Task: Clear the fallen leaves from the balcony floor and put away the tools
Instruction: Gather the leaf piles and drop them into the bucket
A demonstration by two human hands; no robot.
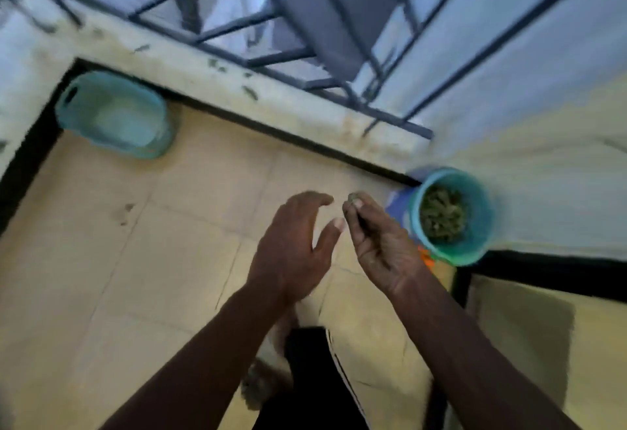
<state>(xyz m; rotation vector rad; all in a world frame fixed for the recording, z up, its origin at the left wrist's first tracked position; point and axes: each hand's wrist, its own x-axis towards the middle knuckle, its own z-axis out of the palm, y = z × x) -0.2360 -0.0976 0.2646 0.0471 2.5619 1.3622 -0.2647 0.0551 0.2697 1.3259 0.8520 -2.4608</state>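
Left hand (291, 246) is nearest us: fingers spread and slack, holding nothing, touching nothing. Right hand (380, 243) is just beside it at 3 o'clock. Its thumb and forefinger pinch a small greenish leaf scrap (353, 197) at the tips; the scrap is too small to read a long axis. Teal bucket (483, 222), holding a mound of leaves (442, 215), stands near at 3 o'clock of that pinch. We judge the right hand nearer for the drop. Teal basin (125, 117) sits well apart at 10 o'clock.

Blurred scrap (353, 197) in right hand (380, 243)
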